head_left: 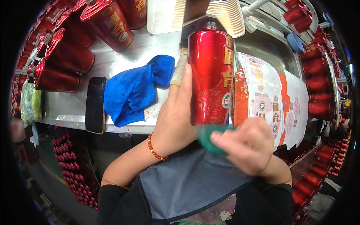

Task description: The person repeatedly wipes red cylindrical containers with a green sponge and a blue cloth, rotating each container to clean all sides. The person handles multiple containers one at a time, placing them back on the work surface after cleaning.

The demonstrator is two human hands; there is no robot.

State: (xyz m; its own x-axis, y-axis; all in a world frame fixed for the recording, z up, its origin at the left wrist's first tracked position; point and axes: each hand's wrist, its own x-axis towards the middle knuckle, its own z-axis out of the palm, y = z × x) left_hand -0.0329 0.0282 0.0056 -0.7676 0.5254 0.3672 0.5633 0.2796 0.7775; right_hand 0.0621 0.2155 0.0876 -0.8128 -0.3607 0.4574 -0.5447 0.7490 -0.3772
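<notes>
- Dark grey apron (187,187) over a black shirt lies nearest the camera, spread below both hands.
- Far left, a group of upright red bottles (63,56) crowds the metal bench (155,42).
- Next, a dark phone (96,105) lies flat close to the bench's near edge.
- Just right of it, a crumpled blue cloth (131,92) lies on the bench.
- Left hand (170,116), with a sleeve over one finger, lays its straightened fingers along the left side of the large red bottle (210,78); whether it grips around underneath, I cannot tell.
- That bottle is in the middle, neck pointing away, base toward the person, gold lettering on its right part.
- At its base, the right hand (247,146) pinches a flat green tool (210,140), both blurred.
- The step in hand looks like smoothing or rubbing the bottle's surface; the next move seems to call for a steady bottle and even pressure from the tool's edge.
- Right of the bottle, printed sheets (262,101) lie overlapping beside a metal basin (262,44).
</notes>
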